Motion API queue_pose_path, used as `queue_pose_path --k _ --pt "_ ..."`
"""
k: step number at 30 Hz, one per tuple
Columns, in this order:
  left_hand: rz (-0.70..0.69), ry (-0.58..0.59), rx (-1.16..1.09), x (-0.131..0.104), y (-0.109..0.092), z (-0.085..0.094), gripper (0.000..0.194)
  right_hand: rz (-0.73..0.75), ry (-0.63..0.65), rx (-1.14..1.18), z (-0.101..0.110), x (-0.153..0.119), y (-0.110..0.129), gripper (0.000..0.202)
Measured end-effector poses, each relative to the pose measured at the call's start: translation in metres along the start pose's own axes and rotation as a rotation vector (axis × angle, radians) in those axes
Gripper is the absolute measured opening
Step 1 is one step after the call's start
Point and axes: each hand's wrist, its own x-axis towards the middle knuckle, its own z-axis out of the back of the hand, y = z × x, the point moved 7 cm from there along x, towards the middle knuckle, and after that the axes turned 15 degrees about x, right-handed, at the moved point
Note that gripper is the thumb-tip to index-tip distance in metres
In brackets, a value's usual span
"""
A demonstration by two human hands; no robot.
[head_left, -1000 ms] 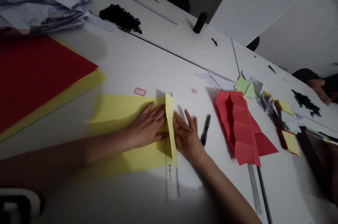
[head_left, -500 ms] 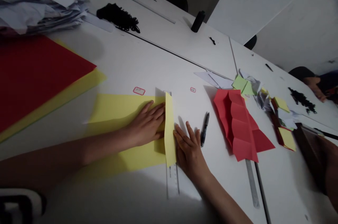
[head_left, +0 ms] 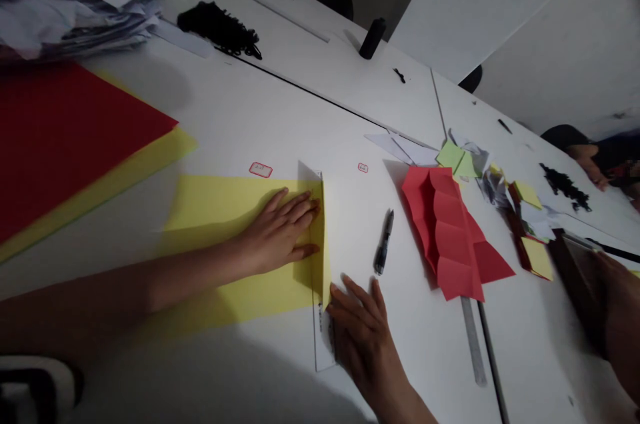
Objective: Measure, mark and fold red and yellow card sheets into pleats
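A sheet of yellow paper (head_left: 200, 211) lies on the white table, its right edge bent up into a standing flap (head_left: 326, 257). My left hand (head_left: 283, 231) rests flat on the sheet with fingers spread, the fingertips just left of the flap. A clear ruler (head_left: 324, 347) sits under that edge, its lower end sticking out toward me. My right hand (head_left: 363, 331) is at the lower end of the flap, fingers stretched out, fingertips at or very near the paper; exact contact is hard to tell. A black pen (head_left: 384, 243) lies to the right.
Folded red paper (head_left: 453, 237) stands at right over a metal ruler (head_left: 473, 344). Red and yellow sheets (head_left: 85, 137) lie at left, below a crumpled paper pile (head_left: 75, 4). Black yarn (head_left: 217, 27) and a black bottle (head_left: 373, 39) are farther back. Another person's arm (head_left: 623, 311) is at right.
My right hand has slid down along the flap toward me. The flap now stands more upright, seen nearly edge-on. My left hand stays on the sheet.
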Motion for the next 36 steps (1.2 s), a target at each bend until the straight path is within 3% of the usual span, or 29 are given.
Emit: queue_pose_path --k 4,7,10,13,18,20,23,28,36 --pt "0.020 -0.043 -0.022 -0.001 0.001 0.000 0.057 0.003 -0.183 0.176 0.024 0.020 -0.011 0.028" --pt "0.025 -0.043 -0.013 -0.002 0.001 -0.002 0.060 -0.014 -0.145 0.401 0.034 0.030 -0.018 0.019" --pt "0.025 -0.032 -0.006 -0.002 0.001 -0.003 0.061 -0.127 -0.126 0.520 0.042 0.030 -0.031 0.026" --pt "0.024 -0.038 -0.015 -0.002 0.001 -0.002 0.061 -0.140 -0.126 0.412 0.043 0.032 -0.038 0.040" --pt "0.031 -0.021 -0.010 -0.001 0.001 -0.003 0.061 0.114 -0.115 0.103 0.029 0.048 -0.028 0.058" --pt "0.027 -0.024 -0.005 -0.001 0.001 -0.004 0.062 0.133 -0.103 -0.009 0.022 0.054 -0.026 0.060" --pt "0.024 -0.026 0.005 -0.001 0.000 -0.004 0.061 0.086 -0.087 -0.112 0.015 0.058 -0.029 0.055" --pt "0.025 -0.015 0.016 0.000 0.000 -0.002 0.059 0.106 -0.184 -0.169 0.011 0.058 -0.025 0.038" --pt "0.010 -0.002 -0.016 0.001 0.000 0.000 0.055 0.075 -0.153 -0.207 0.004 0.045 -0.019 0.037"
